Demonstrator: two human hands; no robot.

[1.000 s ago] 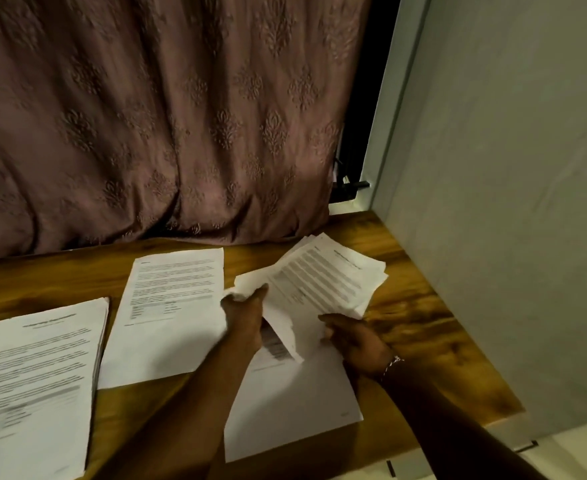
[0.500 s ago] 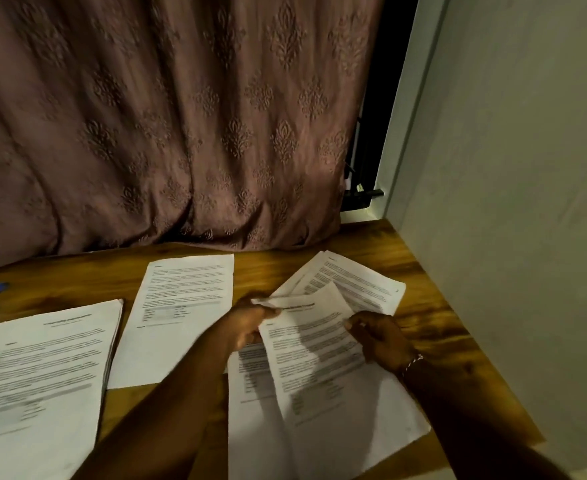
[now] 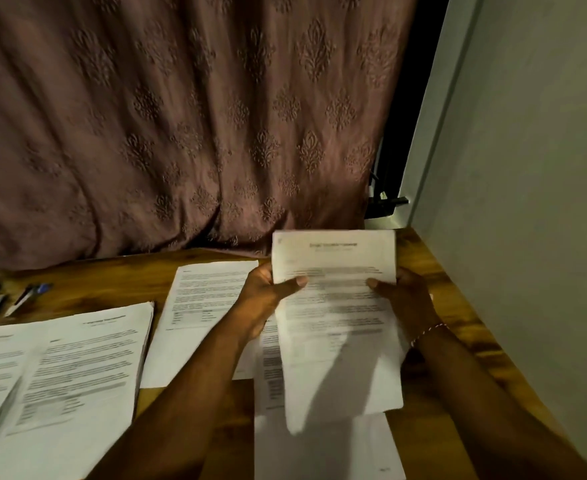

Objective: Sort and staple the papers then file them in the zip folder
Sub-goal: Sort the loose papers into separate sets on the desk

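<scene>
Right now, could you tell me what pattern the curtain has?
Dusty mauve curtain with embossed floral damask motifs; head view.

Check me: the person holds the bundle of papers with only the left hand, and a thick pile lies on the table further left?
Not quite. The head view shows the left hand and the right hand both gripping the bundle of papers by its sides. The thick pile does lie on the table further left.

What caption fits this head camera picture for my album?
The left hand and right hand grip a sheaf of printed papers above a wooden desk.
</scene>
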